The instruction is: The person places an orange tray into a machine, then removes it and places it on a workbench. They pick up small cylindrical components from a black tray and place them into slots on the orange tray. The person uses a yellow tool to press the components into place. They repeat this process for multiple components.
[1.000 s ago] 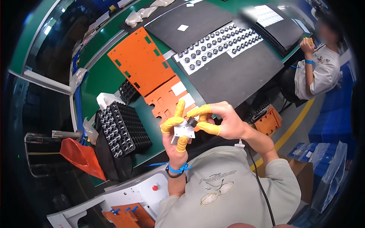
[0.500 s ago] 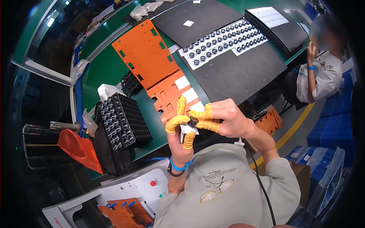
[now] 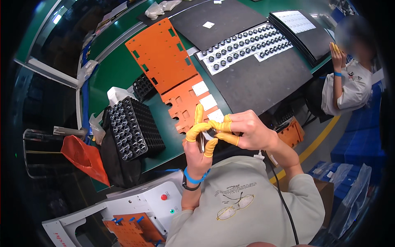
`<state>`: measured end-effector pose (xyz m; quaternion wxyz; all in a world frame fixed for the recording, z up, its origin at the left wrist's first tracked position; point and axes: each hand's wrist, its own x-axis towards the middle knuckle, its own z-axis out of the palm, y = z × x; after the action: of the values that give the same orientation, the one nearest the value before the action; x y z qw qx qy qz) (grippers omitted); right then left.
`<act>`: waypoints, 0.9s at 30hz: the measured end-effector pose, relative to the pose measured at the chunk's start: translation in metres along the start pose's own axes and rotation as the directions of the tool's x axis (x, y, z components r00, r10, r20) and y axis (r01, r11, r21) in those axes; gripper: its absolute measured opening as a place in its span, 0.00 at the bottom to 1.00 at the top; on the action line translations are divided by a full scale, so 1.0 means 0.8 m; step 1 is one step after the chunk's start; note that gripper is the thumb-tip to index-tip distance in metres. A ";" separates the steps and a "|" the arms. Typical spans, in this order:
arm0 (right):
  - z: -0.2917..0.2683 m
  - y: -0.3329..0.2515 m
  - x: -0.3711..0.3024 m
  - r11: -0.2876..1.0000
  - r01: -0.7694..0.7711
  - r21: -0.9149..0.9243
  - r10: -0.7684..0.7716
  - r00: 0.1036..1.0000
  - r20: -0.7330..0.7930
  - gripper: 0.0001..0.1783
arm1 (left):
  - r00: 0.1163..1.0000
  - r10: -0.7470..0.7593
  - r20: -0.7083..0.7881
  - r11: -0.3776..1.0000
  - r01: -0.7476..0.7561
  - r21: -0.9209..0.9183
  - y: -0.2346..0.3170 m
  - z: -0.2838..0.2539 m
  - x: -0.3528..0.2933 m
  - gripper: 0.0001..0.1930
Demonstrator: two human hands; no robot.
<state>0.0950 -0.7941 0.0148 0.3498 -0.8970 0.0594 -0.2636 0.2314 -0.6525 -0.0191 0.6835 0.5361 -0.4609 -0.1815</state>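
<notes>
My left hand (image 3: 198, 154), with yellow finger cots, pinches a small part (image 3: 210, 134) that looks like a white square plate with a dark round piece; fingers hide much of it. The thumb and forefinger of my right hand (image 3: 251, 129), also in yellow cots, close on its dark round side. Just beyond my hands lies an orange fixture plate (image 3: 176, 98) with cut-outs. White square plates (image 3: 200, 88) rest in a row along its right side. An upright-tilted orange panel (image 3: 160, 53) adjoins its far edge.
Left of the fixture stands a black stacked tray (image 3: 154, 136) full of shiny round parts. White sheets (image 3: 242, 43) bearing rows of black round pieces lie on a dark mat (image 3: 263, 80). A co-worker (image 3: 347, 82) sits at right. A white machine (image 3: 152, 197) stands at lower left.
The held part has turned, so its white face, visible before, now shows mostly edge-on beside the dark round piece. My fingers have shifted slightly around it. The co-worker's hands have come together.
</notes>
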 end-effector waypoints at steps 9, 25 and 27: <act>0.029 0.010 0.006 0.971 -0.104 -0.215 0.086 0.992 -0.091 0.26 | 0.963 -0.268 -0.032 0.926 0.266 0.268 0.000 0.019 0.020 0.18; 0.061 0.037 -0.011 0.830 -0.343 0.440 0.461 0.866 -0.194 0.12 | 0.947 -0.312 -0.079 0.898 0.321 0.300 -0.022 0.002 0.006 0.24; 0.066 0.025 -0.006 0.807 -0.228 0.545 0.405 0.885 -0.229 0.12 | 0.905 -0.425 -0.026 0.880 0.420 0.224 -0.037 -0.016 -0.002 0.22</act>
<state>0.1200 -0.7762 -0.0330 0.5955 -0.6931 0.1980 -0.3547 0.2482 -0.6548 -0.0463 0.5570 0.6952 -0.3586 -0.2791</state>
